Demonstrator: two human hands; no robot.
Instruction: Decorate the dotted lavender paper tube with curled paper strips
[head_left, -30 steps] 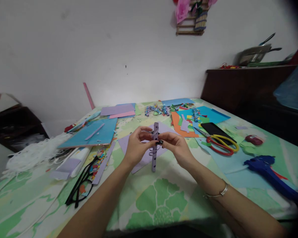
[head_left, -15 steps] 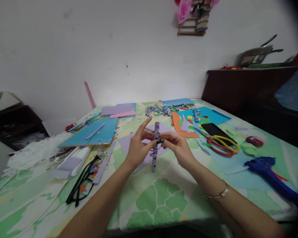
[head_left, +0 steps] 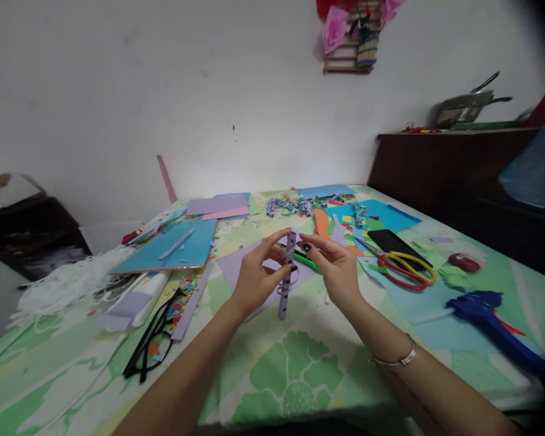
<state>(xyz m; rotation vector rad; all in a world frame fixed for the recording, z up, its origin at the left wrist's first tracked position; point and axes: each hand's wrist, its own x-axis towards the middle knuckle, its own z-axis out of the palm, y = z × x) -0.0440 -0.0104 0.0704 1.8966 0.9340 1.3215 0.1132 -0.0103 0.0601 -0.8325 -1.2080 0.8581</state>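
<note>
My left hand is closed on a purple paper tube, thumb on the near side and fingers behind. The tube stands nearly upright, dotted with dark spots, and thin curled purple paper strips stick out around its middle. Close to the tube's upper right side, my right hand has its thumb and forefinger tips nearly together. Anything between those tips is too small to make out. Behind the tube, a green pen shows between the hands, over a purple paper sheet.
To the right are scissors, a black phone and a blue glue gun. At left lie black glasses, a blue folder and white cord. Rolled paper pieces sit toward the back.
My right hand has moved from the tube's middle up and right, away from my left thumb. The tube leans slightly more, and the green pen has come into sight.
</note>
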